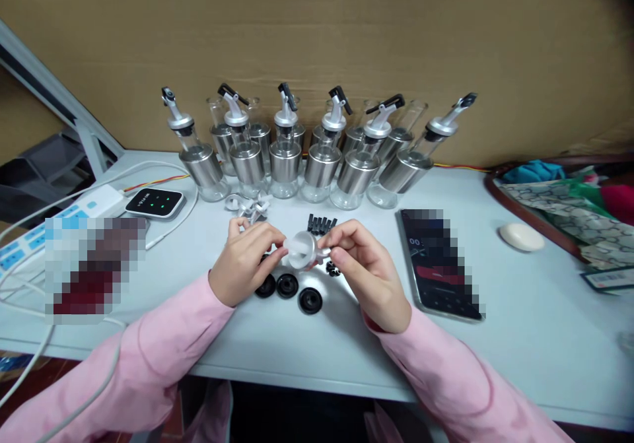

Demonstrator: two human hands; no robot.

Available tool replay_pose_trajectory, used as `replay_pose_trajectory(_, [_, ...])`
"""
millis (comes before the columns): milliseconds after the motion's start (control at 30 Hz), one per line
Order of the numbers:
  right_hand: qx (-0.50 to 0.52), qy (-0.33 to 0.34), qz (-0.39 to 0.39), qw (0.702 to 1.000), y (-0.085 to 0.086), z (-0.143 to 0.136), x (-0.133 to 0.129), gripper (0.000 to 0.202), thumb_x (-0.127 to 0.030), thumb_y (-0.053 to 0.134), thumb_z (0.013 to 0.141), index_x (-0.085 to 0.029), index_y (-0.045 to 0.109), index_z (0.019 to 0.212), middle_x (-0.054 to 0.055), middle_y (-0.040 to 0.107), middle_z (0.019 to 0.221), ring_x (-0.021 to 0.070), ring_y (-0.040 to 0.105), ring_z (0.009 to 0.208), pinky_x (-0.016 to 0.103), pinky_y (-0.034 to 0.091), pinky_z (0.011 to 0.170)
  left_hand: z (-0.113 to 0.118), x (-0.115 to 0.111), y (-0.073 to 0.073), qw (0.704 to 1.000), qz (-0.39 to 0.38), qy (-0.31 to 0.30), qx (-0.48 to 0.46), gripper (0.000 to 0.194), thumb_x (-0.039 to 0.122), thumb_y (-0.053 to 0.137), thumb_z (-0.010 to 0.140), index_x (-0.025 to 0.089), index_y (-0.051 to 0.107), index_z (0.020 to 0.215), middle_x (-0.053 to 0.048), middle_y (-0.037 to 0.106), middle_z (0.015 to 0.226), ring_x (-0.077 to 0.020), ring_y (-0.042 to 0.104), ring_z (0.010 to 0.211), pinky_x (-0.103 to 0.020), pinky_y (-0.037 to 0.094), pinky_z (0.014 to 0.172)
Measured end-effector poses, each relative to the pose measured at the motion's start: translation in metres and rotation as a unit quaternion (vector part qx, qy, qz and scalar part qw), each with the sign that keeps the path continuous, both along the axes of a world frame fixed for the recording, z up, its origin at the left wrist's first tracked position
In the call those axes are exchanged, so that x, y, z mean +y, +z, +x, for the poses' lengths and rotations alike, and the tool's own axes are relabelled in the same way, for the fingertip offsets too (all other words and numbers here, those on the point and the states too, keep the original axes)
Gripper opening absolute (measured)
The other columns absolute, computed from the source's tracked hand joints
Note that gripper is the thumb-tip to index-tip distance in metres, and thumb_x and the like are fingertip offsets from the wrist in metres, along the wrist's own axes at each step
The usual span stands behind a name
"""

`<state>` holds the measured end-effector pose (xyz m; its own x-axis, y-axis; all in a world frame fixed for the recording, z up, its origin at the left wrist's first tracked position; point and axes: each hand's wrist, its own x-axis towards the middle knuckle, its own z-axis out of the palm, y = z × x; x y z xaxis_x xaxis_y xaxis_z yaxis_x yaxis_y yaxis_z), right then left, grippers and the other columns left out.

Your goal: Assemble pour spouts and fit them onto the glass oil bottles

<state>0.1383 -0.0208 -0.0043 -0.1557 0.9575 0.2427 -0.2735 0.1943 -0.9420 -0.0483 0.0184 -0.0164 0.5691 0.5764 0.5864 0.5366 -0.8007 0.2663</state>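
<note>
Between my hands is a silver bottle pourer [310,248], tilted on its side, its round base facing left. My right hand [379,278] pinches it by the narrow spout end. A translucent white tube-like piece [295,245] sits at the base side, and the fingertips of my left hand [250,258] are closed on its end. Several black round stoppers [310,301] lie on the table under my hands. Behind them are a row of small black levers [321,224] and a cluster of small black parts [333,269]. More silver pourer parts [252,205] lie beyond my left hand.
Several glass-and-steel oil bottles [286,166] stand at the back, the front row fitted with pourers. On the right are a phone [426,284], a whitish oval object [522,237] and a basket [535,212] with cloth. A power strip [94,202], cables and a small device [155,202] sit left.
</note>
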Motion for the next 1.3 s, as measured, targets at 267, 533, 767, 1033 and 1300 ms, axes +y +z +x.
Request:
replay_pose_trajectory(267, [-0.006, -0.135, 0.057, 0.989, -0.0026, 0.0057, 0.0056, 0.014, -0.021, 0.059, 0.081, -0.025, 0.065, 0.094, 0.002, 0.063, 0.096, 0.0152, 0.062, 0.088, 0.032, 0.052, 0.079, -0.0013, -0.0008, 0.0032, 0.994, 0.039, 0.051, -0.090, 0.005, 0.013, 0.047, 0.087, 0.017, 0.049, 0.084, 0.000, 0.061, 0.074, -0.0144, 0.056, 0.069, -0.034, 0.031, 0.071])
replay_pose_trajectory(533, [-0.006, -0.169, 0.068, 0.983, -0.0015, 0.0038, 0.0071, 0.011, -0.018, 0.060, 0.080, -0.022, 0.066, 0.089, 0.003, 0.064, 0.095, 0.0158, 0.064, 0.083, 0.034, 0.056, 0.074, -0.0017, -0.0006, 0.0015, 0.990, 0.060, 0.043, -0.121, 0.007, 0.012, 0.048, 0.085, 0.018, 0.048, 0.085, -0.001, 0.060, 0.075, -0.0149, 0.056, 0.069, -0.035, 0.032, 0.072])
replay_pose_trajectory(767, [-0.031, -0.164, 0.063, 0.984, 0.0007, 0.0032, 0.0048, 0.012, -0.018, 0.061, 0.078, -0.022, 0.067, 0.089, 0.004, 0.063, 0.095, 0.0160, 0.063, 0.083, 0.033, 0.056, 0.073, -0.0019, -0.0013, 0.0024, 0.990, 0.062, 0.042, -0.119, 0.006, 0.012, 0.048, 0.085, 0.018, 0.048, 0.085, -0.001, 0.061, 0.074, -0.0147, 0.056, 0.068, -0.035, 0.032, 0.071])
replay_pose_trajectory(1033, [-0.064, -0.139, 0.054, 0.987, 0.0014, 0.0030, 0.0041, 0.013, -0.019, 0.061, 0.079, -0.023, 0.067, 0.090, 0.005, 0.063, 0.097, 0.0185, 0.060, 0.096, 0.035, 0.052, 0.083, -0.0006, -0.0028, 0.0039, 0.992, 0.057, 0.047, -0.101, 0.005, 0.015, 0.047, 0.085, 0.019, 0.047, 0.084, 0.000, 0.060, 0.072, -0.0143, 0.056, 0.066, -0.035, 0.032, 0.070])
replay_pose_trajectory(1300, [-0.081, -0.151, 0.056, 0.984, 0.0005, 0.0034, 0.0045, 0.015, -0.018, 0.059, 0.081, -0.024, 0.067, 0.091, 0.004, 0.064, 0.099, 0.0185, 0.061, 0.095, 0.034, 0.053, 0.079, 0.0005, -0.0040, 0.0044, 0.993, 0.062, 0.036, -0.096, 0.007, 0.013, 0.048, 0.084, 0.019, 0.045, 0.081, 0.001, 0.058, 0.069, -0.0134, 0.055, 0.063, -0.035, 0.031, 0.070])
